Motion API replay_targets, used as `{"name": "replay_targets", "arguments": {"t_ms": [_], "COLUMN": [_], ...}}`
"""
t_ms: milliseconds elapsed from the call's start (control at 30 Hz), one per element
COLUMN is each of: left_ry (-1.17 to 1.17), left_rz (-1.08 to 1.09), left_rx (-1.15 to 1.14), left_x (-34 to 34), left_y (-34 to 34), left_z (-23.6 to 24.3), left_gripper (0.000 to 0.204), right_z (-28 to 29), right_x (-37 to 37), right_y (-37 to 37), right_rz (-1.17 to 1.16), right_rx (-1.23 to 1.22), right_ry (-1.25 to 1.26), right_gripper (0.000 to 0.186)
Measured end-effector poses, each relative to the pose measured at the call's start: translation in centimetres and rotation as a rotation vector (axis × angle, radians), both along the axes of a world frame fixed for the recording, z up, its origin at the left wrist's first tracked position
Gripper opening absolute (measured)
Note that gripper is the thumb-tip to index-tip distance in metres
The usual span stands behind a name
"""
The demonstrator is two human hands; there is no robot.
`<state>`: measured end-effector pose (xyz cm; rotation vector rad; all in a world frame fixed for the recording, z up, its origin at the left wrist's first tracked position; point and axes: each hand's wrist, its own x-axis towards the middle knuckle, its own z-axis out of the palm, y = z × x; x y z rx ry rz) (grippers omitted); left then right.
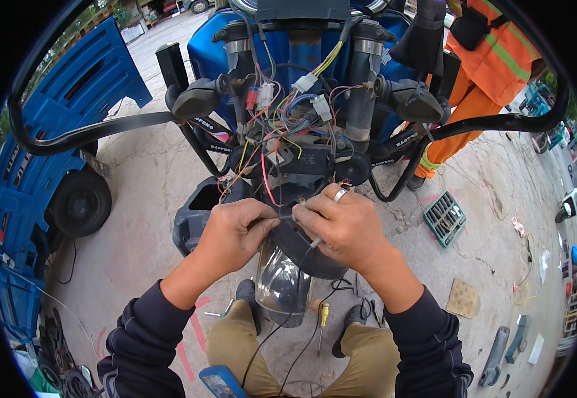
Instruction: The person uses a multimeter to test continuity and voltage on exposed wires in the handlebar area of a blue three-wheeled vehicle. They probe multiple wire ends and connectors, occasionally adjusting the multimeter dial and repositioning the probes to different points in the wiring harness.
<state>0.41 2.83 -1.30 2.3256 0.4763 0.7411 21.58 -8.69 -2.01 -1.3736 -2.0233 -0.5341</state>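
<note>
In front of the opened wiring of a blue motor vehicle, both my hands work close together. My left hand (239, 232) is closed, pinching a thin dark wire-like piece (284, 217) that reaches toward the right fingertips. My right hand (348, 229), with a ring on one finger, is closed round a grey pen-like probe (316, 243); what its fingertips meet is partly hidden. Just above hang loose coloured wires (268, 174) and white connectors (305, 83). Below the hands are a black housing (321, 264) and a clear lens cover (282, 282). Thin black leads run down past a blue meter (221, 381).
Black tube bars (103, 127) curve out on both sides. A person in orange workwear (494, 60) stands at far right. On the ground lie a green parts case (445, 219), a yellow-handled screwdriver (324, 312) and cardboard (463, 298). A blue truck bed (76, 86) stands left.
</note>
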Motion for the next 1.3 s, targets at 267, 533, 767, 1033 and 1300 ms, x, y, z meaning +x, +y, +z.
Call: {"name": "replay_targets", "arguments": {"t_ms": [267,533,767,1033,1300], "left_ry": [0.056,0.038,0.195,0.192,-0.037], "left_rz": [0.076,0.190,0.206,0.252,0.264], "left_rx": [-0.999,-0.885,-0.644,-0.555,-0.679], "left_x": [-0.1,-0.5,-1.3,-1.2,-14.1], "left_y": [1.0,1.7,3.6,2.5,-5.3], "left_z": [0.3,1.3,1.9,3.3,-1.7], "left_gripper": [0.015,0.012,0.013,0.020,0.029], "right_z": [-0.9,-1.2,-2.0,-1.9,-6.5], "right_x": [-0.6,-0.5,-0.6,-1.8,-5.8], "right_y": [-0.4,-1.1,-4.9,-10.3,-16.8], "right_rz": [-0.045,-0.177,-0.338,-0.221,-0.116], "right_rx": [0.009,0.081,0.138,-0.080,-0.461], "right_ry": [0.016,0.259,0.562,1.066,1.339], "right_gripper": [0.031,0.036,0.019,0.006,0.008]}}
